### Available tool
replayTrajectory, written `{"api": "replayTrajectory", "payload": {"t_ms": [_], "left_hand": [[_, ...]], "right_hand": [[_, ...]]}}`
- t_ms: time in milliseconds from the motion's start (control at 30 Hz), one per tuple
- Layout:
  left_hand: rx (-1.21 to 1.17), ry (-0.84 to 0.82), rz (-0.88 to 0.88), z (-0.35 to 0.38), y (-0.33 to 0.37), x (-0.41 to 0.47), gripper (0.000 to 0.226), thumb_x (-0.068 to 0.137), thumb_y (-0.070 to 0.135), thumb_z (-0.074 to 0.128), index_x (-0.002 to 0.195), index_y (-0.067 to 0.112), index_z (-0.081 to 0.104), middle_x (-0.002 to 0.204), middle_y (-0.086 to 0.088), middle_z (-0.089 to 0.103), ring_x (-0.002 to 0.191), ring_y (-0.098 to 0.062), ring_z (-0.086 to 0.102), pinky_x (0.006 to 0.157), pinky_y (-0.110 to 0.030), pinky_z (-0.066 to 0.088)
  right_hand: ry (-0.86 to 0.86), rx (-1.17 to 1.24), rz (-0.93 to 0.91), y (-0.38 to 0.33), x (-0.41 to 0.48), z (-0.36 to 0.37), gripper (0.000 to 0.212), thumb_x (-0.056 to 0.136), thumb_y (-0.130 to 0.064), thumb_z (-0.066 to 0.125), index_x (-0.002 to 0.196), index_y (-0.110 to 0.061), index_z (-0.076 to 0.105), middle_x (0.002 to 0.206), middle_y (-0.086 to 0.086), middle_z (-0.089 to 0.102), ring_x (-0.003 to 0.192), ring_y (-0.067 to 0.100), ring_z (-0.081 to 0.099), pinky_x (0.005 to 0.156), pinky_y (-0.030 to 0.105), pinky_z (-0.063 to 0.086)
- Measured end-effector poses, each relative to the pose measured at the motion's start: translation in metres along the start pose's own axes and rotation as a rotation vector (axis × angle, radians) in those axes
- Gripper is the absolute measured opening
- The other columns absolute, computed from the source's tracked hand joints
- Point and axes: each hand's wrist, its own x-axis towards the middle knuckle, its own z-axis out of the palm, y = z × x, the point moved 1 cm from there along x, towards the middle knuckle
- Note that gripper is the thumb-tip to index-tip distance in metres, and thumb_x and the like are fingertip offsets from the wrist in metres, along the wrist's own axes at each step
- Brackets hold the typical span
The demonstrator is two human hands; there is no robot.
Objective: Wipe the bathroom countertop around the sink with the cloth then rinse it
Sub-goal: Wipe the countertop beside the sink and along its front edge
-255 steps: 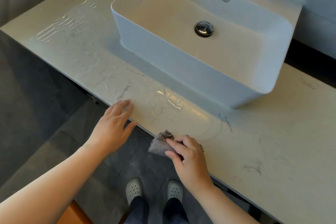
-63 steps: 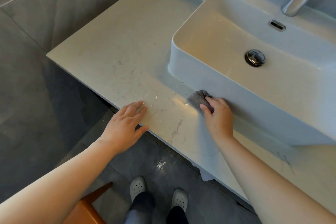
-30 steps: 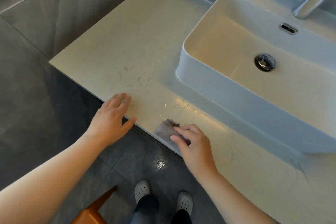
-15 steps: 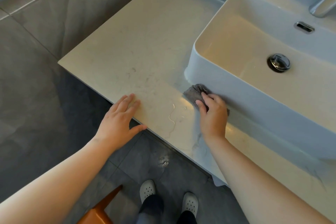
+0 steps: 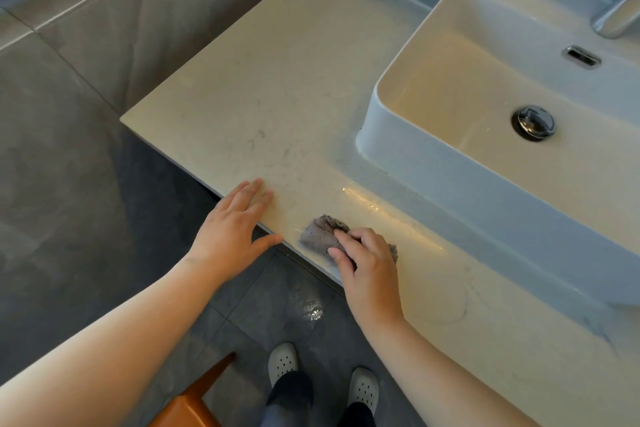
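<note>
Both hands sit low in the middle of the head view, at the front edge of the bench (image 5: pixel 277 80). The right hand (image 5: pixel 367 263) curls its fingers over the grey cloth (image 5: pixel 320 234) and presses it onto the bench just beside that edge. The left hand (image 5: pixel 235 229) lies flat and relaxed, grasping nothing, bracing. Wet streaks glint between the cloth and the sink (image 5: pixel 381 149). The wipe would likely go best with overlapping, evenly pressed strokes, tight along the sink's base and out toward the upper-left stretch, without pushing water over the edge. The sink, at right of frame, holds only its drain plug (image 5: pixel 533 122); no pooled water shows.
</note>
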Motion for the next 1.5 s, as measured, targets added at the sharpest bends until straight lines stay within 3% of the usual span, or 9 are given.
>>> {"api": "replayTrajectory", "payload": {"t_ms": [100,167,433,567,700,933,1100,1200,1500], "left_hand": [[0.015,-0.035,0.002,-0.003,0.001,0.001,0.081,0.083,0.061,0.051,0.149,0.022,0.024,0.159,-0.001,0.011,0.146,-0.02,0.007,0.115,-0.033,0.01],[0.024,-0.058,-0.011,-0.004,0.002,0.001,0.083,0.083,0.062,0.048,0.15,0.023,0.02,0.159,0.001,0.007,0.146,-0.019,0.003,0.116,-0.034,0.009],[-0.018,-0.107,-0.079,-0.012,0.015,0.002,0.08,0.087,0.057,0.05,0.15,0.02,0.019,0.159,-0.001,0.004,0.146,-0.019,0.0,0.117,-0.038,0.016],[-0.001,-0.117,-0.087,-0.013,0.017,0.003,0.079,0.087,0.058,0.047,0.15,0.021,0.017,0.16,0.0,0.002,0.146,-0.018,-0.001,0.116,-0.037,0.016],[0.001,-0.111,-0.078,-0.012,0.015,0.001,0.079,0.088,0.058,0.047,0.15,0.02,0.018,0.159,-0.001,0.003,0.146,-0.019,0.0,0.116,-0.038,0.017],[-0.003,-0.109,-0.027,-0.012,0.008,0.0,0.077,0.088,0.059,0.044,0.151,0.023,0.016,0.159,0.001,0.001,0.146,-0.017,-0.002,0.117,-0.034,0.01],[-0.022,-0.078,0.024,-0.011,0.002,0.0,0.071,0.091,0.053,0.045,0.15,0.023,0.019,0.159,0.001,0.005,0.146,-0.018,0.0,0.115,-0.029,0.004],[-0.027,-0.087,0.053,-0.01,-0.005,0.0,0.068,0.093,0.05,0.043,0.15,0.025,0.017,0.159,0.004,0.002,0.146,-0.016,-0.001,0.115,-0.027,0.0],[-0.046,-0.138,0.16,-0.02,-0.023,0.001,0.064,0.096,0.044,0.04,0.151,0.027,0.012,0.158,0.008,-0.002,0.145,-0.009,-0.003,0.116,-0.024,0.0]], "right_hand": [[-0.126,0.106,0.009,-0.004,-0.01,-0.01,0.029,0.085,-0.021,0.069,0.113,-0.017,0.07,0.099,-0.007,0.063,0.094,0.01,0.055,0.078,0.008,0.037],[-0.138,0.176,0.039,-0.002,-0.013,-0.023,0.028,0.084,-0.022,0.07,0.112,-0.019,0.07,0.098,-0.009,0.063,0.094,0.009,0.056,0.082,0.015,0.044],[0.245,0.002,0.214,0.067,0.039,-0.087,0.029,0.086,-0.015,0.067,0.113,-0.006,0.068,0.105,0.007,0.065,0.099,0.022,0.058,0.087,0.027,0.043],[0.2,-0.136,0.211,0.093,0.039,-0.072,0.03,0.088,-0.012,0.063,0.116,-0.004,0.066,0.108,0.011,0.065,0.102,0.029,0.057,0.09,0.034,0.043],[0.215,-0.117,0.168,0.074,0.038,-0.049,0.031,0.088,-0.015,0.063,0.118,-0.006,0.065,0.106,0.008,0.063,0.099,0.028,0.054,0.083,0.026,0.036],[0.165,-0.104,0.139,0.038,0.077,-0.017,0.03,0.089,-0.021,0.063,0.116,-0.009,0.066,0.101,0.005,0.061,0.096,0.027,0.052,0.077,0.042,0.049],[0.276,-0.105,0.182,0.019,0.065,0.007,0.03,0.089,-0.019,0.063,0.117,-0.008,0.066,0.099,0.006,0.06,0.09,0.026,0.053,0.074,0.034,0.045],[0.206,-0.122,0.072,0.004,0.044,0.018,0.029,0.088,-0.021,0.064,0.115,-0.01,0.068,0.1,0.003,0.061,0.091,0.019,0.052,0.075,0.025,0.038],[0.062,-0.088,-0.083,-0.017,-0.002,0.023,0.035,0.093,-0.034,0.051,0.113,-0.012,0.068,0.094,-0.001,0.057,0.084,0.014,0.051,0.068,0.024,0.045]]}}
